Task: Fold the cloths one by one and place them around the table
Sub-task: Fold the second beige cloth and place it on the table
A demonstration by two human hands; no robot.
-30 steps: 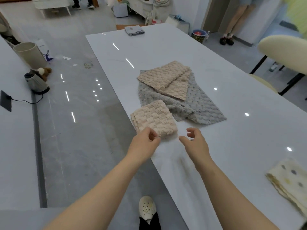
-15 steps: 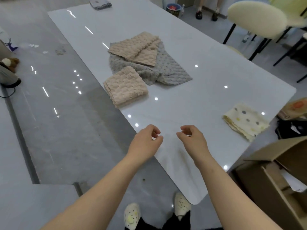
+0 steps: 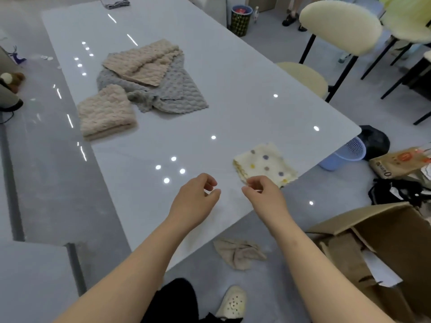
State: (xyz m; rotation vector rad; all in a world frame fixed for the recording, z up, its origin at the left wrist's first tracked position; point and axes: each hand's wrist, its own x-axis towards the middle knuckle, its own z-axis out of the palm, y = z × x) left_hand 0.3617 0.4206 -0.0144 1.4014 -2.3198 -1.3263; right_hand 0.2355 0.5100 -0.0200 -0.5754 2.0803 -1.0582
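We've got both hands out over the near end of the white table [image 3: 233, 94]. The left hand [image 3: 196, 199] hovers with its fingers loosely curled, thumb and forefinger close together, and there's nothing in them. The right hand [image 3: 263, 197] is the same, relaxed curl and empty. Its fingertips sit right at the near corner of the dotted cream cloth [image 3: 265, 163], and we can't tell whether they touch it.

That dotted one lies folded near the table's right edge. By the left edge sits the folded beige cloth [image 3: 106, 113], a neat thick square. Just beyond it, mid-table, the grey cloth [image 3: 172, 94] is spread out and rumpled, with an unfolded beige cloth [image 3: 144, 62] draped over its far part. Way off at the table's far end, we see a small grey cloth [image 3: 114, 1], cut off by the frame.

On the floor by the table's near corner lies a crumpled beige cloth [image 3: 238, 251]. An open cardboard box [image 3: 384, 241] stands to the table's right, with a blue basket [image 3: 347, 152] and a cream chair [image 3: 338, 24] also on that side.
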